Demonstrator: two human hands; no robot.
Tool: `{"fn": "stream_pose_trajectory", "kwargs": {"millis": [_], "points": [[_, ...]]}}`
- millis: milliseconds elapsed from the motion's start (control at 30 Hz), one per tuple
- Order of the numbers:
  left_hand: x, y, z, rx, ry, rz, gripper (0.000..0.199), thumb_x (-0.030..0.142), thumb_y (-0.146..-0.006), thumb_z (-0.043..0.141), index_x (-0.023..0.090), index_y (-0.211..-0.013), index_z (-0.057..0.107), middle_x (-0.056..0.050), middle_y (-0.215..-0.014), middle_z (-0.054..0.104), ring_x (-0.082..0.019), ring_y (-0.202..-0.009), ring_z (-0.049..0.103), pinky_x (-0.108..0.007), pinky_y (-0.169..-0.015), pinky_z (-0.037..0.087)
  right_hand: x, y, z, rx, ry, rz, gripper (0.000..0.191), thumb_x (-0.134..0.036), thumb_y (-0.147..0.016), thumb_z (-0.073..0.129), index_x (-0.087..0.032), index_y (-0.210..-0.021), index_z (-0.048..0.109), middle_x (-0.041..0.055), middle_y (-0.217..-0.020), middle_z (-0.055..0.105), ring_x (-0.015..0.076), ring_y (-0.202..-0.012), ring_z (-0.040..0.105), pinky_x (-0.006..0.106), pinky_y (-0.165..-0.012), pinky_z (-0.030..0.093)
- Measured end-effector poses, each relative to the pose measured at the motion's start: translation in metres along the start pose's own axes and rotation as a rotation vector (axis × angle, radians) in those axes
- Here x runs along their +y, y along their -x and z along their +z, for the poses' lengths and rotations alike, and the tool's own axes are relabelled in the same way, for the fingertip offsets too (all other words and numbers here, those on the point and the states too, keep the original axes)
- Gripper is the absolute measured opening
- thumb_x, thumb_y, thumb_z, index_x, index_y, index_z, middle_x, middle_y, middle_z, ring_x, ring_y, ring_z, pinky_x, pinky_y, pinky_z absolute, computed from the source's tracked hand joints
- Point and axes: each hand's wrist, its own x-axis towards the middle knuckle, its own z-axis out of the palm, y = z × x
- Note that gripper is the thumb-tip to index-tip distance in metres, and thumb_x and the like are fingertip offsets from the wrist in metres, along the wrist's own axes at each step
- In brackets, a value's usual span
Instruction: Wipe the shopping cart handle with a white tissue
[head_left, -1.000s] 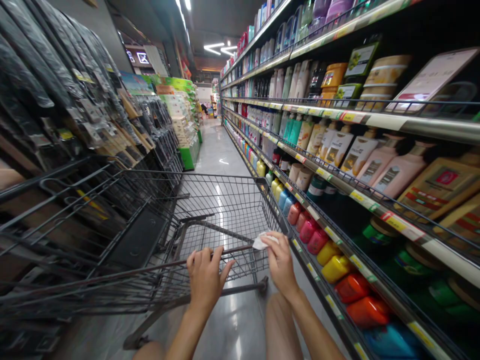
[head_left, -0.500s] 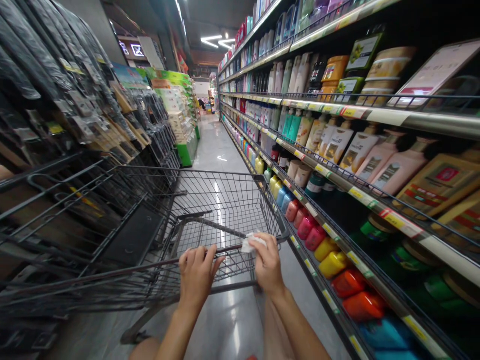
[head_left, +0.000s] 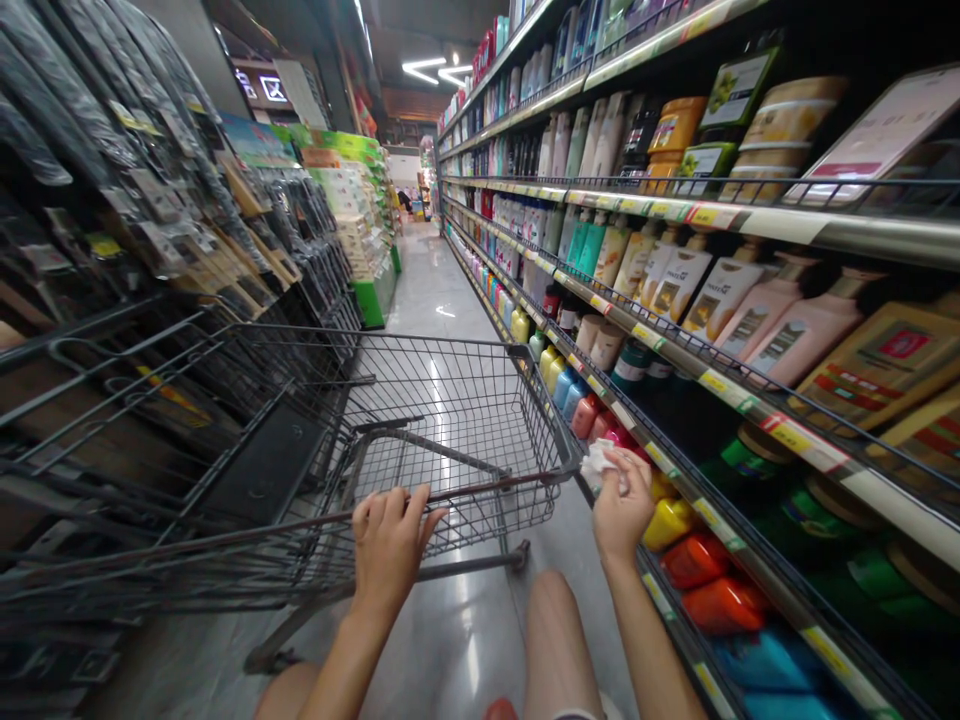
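Right hand (head_left: 624,505) had moved rightward off the cart handle (head_left: 480,488), pinching crumpled white tissue (head_left: 598,464) just beyond its end; left hand (head_left: 391,540) stayed curled closed over it.

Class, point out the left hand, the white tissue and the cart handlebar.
Left hand (head_left: 388,545): head view, back of the hand.
White tissue (head_left: 598,460): head view, its crumpled exposed part.
Cart handlebar (head_left: 487,488): head view, stretch right of the left hand.
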Motion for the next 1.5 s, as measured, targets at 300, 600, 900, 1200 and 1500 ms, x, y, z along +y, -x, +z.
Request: {"fn": "stream_pose_trajectory", "kwargs": {"millis": [300,600,900,1200,1500], "points": [[0.000,0.000,0.000,0.004,0.016,0.001,0.029,0.044,-0.087,0.049,0.021,-0.095,0.066,-0.005,-0.075,0.058,-0.022,-0.083,0.048,-0.037,-0.087,0.030,0.012,0.017,0.001,-0.455,0.034,-0.343,0.029,-0.015,-0.087,0.051,-0.027,-0.109,0.066,0.0084,-0.117,0.058,0.0232,-0.110,0.053,0.045,-0.093,0.044],[0.002,-0.002,-0.002,0.003,0.027,-0.003,0.029,0.043,-0.087,0.050,0.020,-0.095,0.066,-0.005,-0.075,0.058,-0.023,-0.083,0.048,-0.036,-0.084,0.031,0.025,-0.036,0.001,-0.549,-0.237,-0.069,0.013,-0.030,-0.083,0.061,-0.022,-0.085,0.071,0.0050,-0.089,0.066,0.0203,-0.088,0.060,0.036,-0.081,0.047],[0.003,-0.001,-0.002,0.027,0.018,-0.009,0.029,0.043,-0.087,0.050,0.020,-0.093,0.067,-0.005,-0.075,0.058,-0.023,-0.082,0.046,-0.037,-0.085,0.030,0.014,-0.014,-0.013,-0.422,-0.186,-0.053,0.016,-0.029,-0.084,0.060,-0.022,-0.092,0.071,0.0067,-0.098,0.065,0.0210,-0.096,0.058,0.038,-0.088,0.044],[0.006,-0.002,0.000,-0.014,0.042,-0.031,0.030,0.043,-0.087,0.051,0.019,-0.096,0.067,-0.006,-0.077,0.059,-0.023,-0.082,0.047,-0.038,-0.084,0.031,0.017,-0.017,0.003,-0.574,-0.181,-0.080,0.017,-0.026,-0.083,0.057,-0.023,-0.087,0.073,0.0050,-0.088,0.063,0.0191,-0.086,0.058,0.034,-0.079,0.045],[0.010,-0.005,-0.003,0.010,0.016,-0.031,0.031,0.044,-0.087,0.050,0.018,-0.094,0.066,-0.006,-0.076,0.057,-0.024,-0.081,0.045,-0.038,-0.083,0.031,0.021,-0.033,0.013,-0.167,-0.495,0.488,0.029,-0.037,-0.070,0.068,-0.017,-0.092,0.068,0.0062,-0.089,0.068,0.0183,-0.079,0.062,0.036,-0.077,0.048]]}}
